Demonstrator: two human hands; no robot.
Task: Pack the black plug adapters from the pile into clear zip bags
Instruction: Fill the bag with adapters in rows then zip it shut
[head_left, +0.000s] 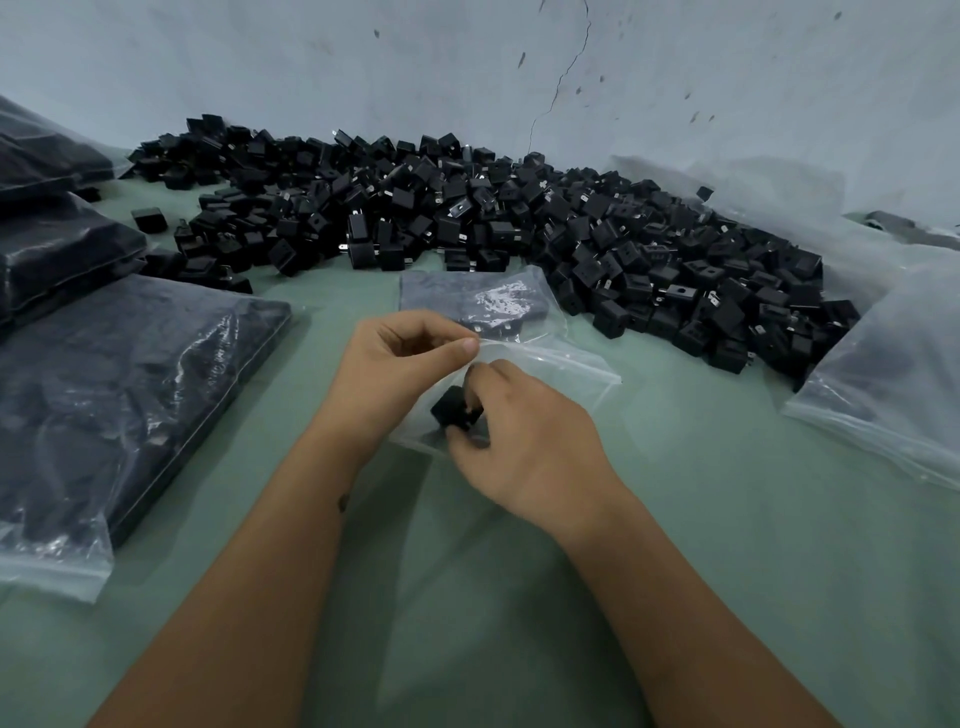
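A large pile of black plug adapters (519, 218) spreads across the far side of the green table. In front of it lies a clear zip bag (561, 364) with a few adapters inside at its far end. My left hand (395, 364) pinches the bag's open edge between thumb and forefinger. My right hand (519, 441) grips one black adapter (451, 410) at the bag's mouth, its fingers curled round it.
Filled zip bags of adapters (119, 395) are stacked at the left, more behind them (57, 244). Empty clear bags (893, 374) lie at the right over the pile's edge. A cracked grey wall (519, 67) stands behind. Green table surface (467, 597) lies near me.
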